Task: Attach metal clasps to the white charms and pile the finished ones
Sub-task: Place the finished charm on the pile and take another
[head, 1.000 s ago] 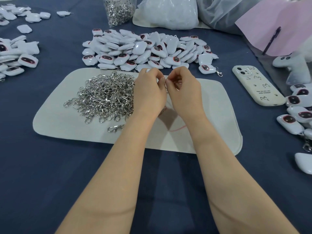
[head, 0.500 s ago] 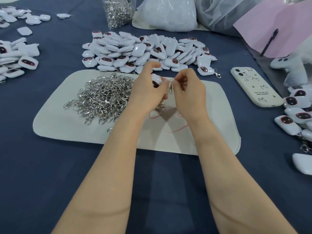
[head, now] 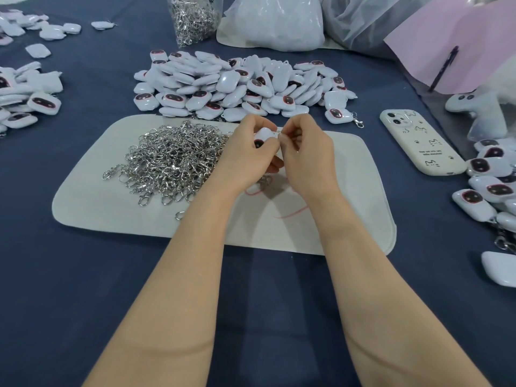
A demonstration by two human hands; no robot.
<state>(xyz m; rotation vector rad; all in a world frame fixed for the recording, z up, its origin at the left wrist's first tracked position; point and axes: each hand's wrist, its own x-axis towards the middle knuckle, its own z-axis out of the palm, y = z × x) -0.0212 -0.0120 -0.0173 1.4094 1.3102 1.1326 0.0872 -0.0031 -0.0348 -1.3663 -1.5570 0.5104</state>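
L hand (head: pixel 245 159) grips a white charm (head: pixel 264 136), fingers curled round it. R hand (head: pixel 307 157) pinches a small metal clasp (head: pixel 278 132) at the charm's top edge. Both are over the mat (head: pixel 111 213), w/ clasp heap (head: pixel 173 160) just left, charm pile (head: pixel 223 85) behind, clasped charms (head: pixel 485 188) far right.

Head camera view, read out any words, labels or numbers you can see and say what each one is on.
Nothing reads clearly.
On the phone case: two short lines of small dark print, too blurred to read; otherwise cat doodles.
On the bag of metal clasps: a dark mark at the top edge, cut off, unreadable.
On the white charms: dark oval faces, no lettering.
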